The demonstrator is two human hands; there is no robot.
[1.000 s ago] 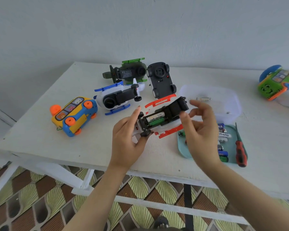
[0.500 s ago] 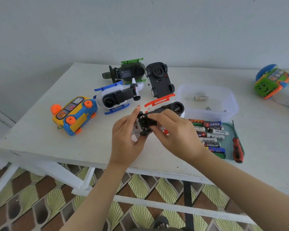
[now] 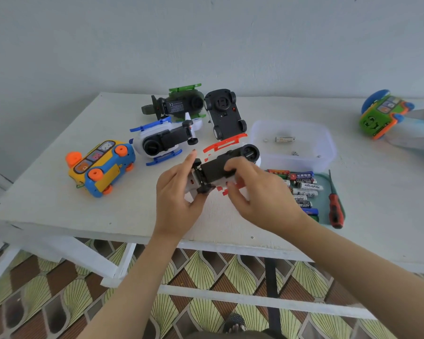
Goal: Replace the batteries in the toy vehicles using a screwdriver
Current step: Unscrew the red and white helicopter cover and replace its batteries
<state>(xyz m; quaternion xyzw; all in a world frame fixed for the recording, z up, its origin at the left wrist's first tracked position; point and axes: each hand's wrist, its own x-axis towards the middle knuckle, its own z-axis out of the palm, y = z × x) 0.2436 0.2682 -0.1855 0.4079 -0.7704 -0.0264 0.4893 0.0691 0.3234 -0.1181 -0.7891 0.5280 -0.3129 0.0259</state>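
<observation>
The left hand (image 3: 178,194) grips the toy (image 3: 214,168) by its end; the right hand (image 3: 262,194) curls its fingers over it.

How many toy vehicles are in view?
6: green helicopter, black car and blue-white helicopter at back, yellow-blue bus left, red-white helicopter held centre, green-orange bus far right.

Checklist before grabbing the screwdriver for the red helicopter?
1. Battery cover closed over the red-and-white toy helicopter compartment: ok, no cells show.
2. Left hand holds one end of the toy: ok.
3. Right hand free for the tool: not ok, it grips across the cover.
4. Screwdriver lying free at the teal tray right edge: ok.
5. Cover screw present: cannot tell.
</observation>
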